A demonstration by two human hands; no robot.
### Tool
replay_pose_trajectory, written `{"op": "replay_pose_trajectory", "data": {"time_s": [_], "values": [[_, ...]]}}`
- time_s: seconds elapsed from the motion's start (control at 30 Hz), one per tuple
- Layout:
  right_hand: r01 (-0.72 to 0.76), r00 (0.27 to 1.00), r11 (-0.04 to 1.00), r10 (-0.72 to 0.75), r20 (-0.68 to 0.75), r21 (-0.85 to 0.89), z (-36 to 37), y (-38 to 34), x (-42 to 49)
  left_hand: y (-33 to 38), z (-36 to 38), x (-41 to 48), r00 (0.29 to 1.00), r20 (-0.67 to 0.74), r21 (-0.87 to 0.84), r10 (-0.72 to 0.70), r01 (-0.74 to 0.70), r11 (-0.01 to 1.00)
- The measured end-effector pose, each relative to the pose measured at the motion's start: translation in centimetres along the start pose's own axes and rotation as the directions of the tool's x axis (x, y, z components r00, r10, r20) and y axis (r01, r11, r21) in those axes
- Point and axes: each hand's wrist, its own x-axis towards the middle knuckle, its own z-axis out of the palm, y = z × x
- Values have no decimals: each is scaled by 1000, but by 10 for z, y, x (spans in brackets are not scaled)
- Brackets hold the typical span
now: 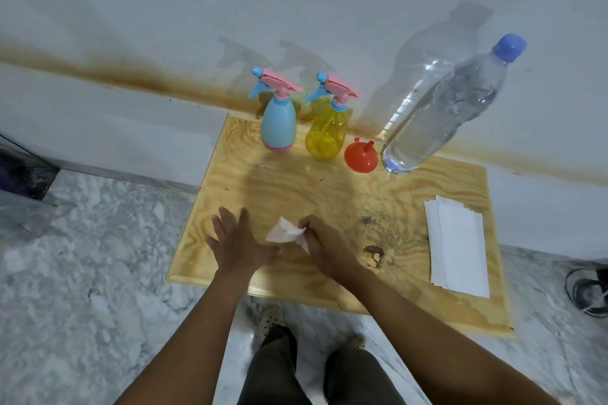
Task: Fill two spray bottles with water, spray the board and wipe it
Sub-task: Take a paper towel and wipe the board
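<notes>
A wooden board [329,200] lies on the floor against the wall. At its far edge stand a blue spray bottle [278,126] and a yellow spray bottle [326,135], both with pink and blue trigger heads. An orange funnel [360,154] lies beside them, and a large clear water bottle [450,108] with a blue cap stands to its right. My right hand [324,246] pinches a crumpled white tissue [286,233] over the board's near left part. My left hand [235,240] hovers beside it with fingers spread, holding nothing.
A stack of white tissues [457,243] lies on the board's right side. A dark stain [373,255] marks the wood near my right hand. Marble floor surrounds the board; a dark bag [23,174] sits far left, a shoe [589,289] far right.
</notes>
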Motion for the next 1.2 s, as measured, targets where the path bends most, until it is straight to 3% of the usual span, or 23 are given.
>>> {"op": "replay_pose_trajectory", "data": {"time_s": [0.07, 0.17, 0.33, 0.47, 0.6, 0.77, 0.93, 1.03, 1.2], "values": [[-37, 990, 993, 51, -128, 108, -14, -1, -6, 11, 0, -8, 995, -55, 22, 80, -78, 997], [-111, 953, 967, 170, -250, 231, -40, 4, -23, 41, 6, -28, 977, -91, -129, 193, -203, 971], [-96, 907, 961, 192, -375, 259, -88, 36, -68, 115, 32, -64, 904, 40, -260, 425, -401, 878], [-95, 856, 966, 203, -476, 242, -132, 75, -103, 180, 59, -95, 829, 57, -349, 556, -505, 790], [-109, 767, 944, 278, -578, 310, -179, 119, -143, 243, 104, -111, 755, 117, -224, 646, -613, 757], [-143, 629, 908, 391, -672, 395, -230, 178, -180, 332, 162, -124, 637, 140, -61, 758, -759, 649], [-234, 535, 893, 448, -717, 384, -262, 243, -201, 397, 208, -127, 677, 233, 140, 698, -734, 665], [-287, 541, 878, 479, -691, 384, -280, 276, -212, 414, 221, -127, 718, 266, 310, 644, -696, 648], [-409, 572, 854, 515, -638, 322, -305, 354, -210, 423, 225, -126, 733, 236, 375, 638, -674, 636]]}}
